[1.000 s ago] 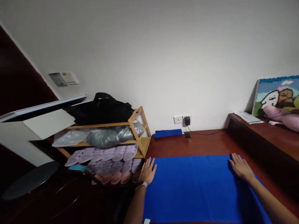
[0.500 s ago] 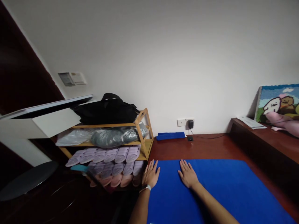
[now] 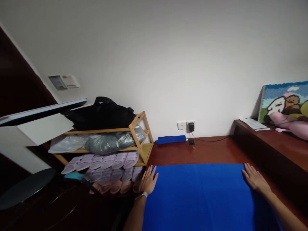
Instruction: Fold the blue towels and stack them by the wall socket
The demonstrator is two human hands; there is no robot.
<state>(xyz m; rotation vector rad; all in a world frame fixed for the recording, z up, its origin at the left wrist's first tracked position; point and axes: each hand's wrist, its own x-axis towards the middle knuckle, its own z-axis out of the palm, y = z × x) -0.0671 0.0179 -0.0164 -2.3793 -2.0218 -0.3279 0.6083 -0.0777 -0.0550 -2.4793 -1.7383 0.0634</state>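
Note:
A blue cloth (image 3: 199, 192) lies spread flat over the dark red desk (image 3: 211, 150). My left hand (image 3: 148, 180) rests at the cloth's far left corner, fingers stretched out and pointing away from me. A watch or band (image 3: 144, 194) with a pale face circles the left wrist. At the far right corner my right hand (image 3: 255, 179) lies palm down, its fingers extended along the cloth's edge. Neither hand grips anything. A second blue cloth (image 3: 171, 139), folded into a narrow strip, sits beyond them against the wall.
A wooden rack (image 3: 141, 141) on the left holds a black bag (image 3: 103, 115), plastic-wrapped bundles (image 3: 106, 141) and several slippers (image 3: 108, 160). A black plug (image 3: 191, 126) with a cable is in the wall socket. On the raised right ledge are papers (image 3: 255, 124), a pink plush toy (image 3: 288, 123) and a picture (image 3: 276, 99).
My right hand has slid rightward across the cloth to its far right corner. The left hand stays at the left corner. The view has shifted slightly right.

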